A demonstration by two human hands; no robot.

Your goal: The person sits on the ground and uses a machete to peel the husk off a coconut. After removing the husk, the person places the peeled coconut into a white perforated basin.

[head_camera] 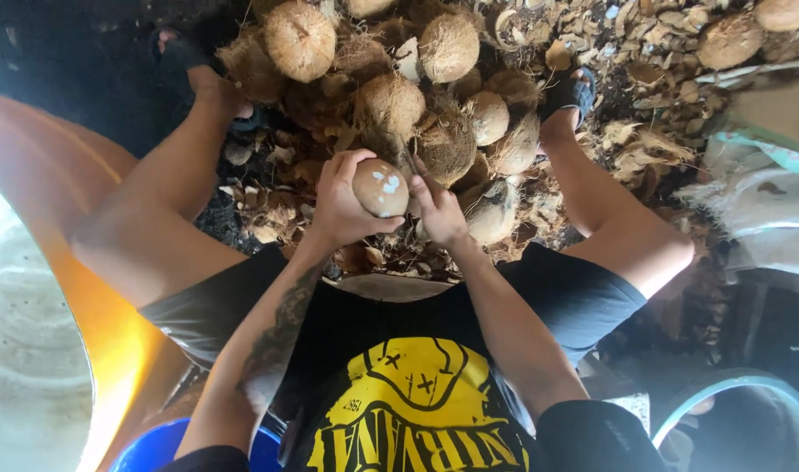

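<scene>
My left hand (342, 205) grips a small brown peeled coconut (380, 187) with white nicks in its skin, held in front of my knees. My right hand (439, 208) is closed right beside it, on a thin blade-like tool (408, 157) whose tip pokes up behind the nut; the handle is hidden in my fist. Beyond both hands lies a heap of husked coconuts (447, 48), round and fibrous.
Husk scraps and shell pieces (644, 52) litter the ground around my sandalled feet (570, 92). A big orange tub (32, 288) stands at the left, a blue bucket (159, 446) below it, a light blue-rimmed basin (736, 385) at the lower right, and sacks (762, 197) at the right.
</scene>
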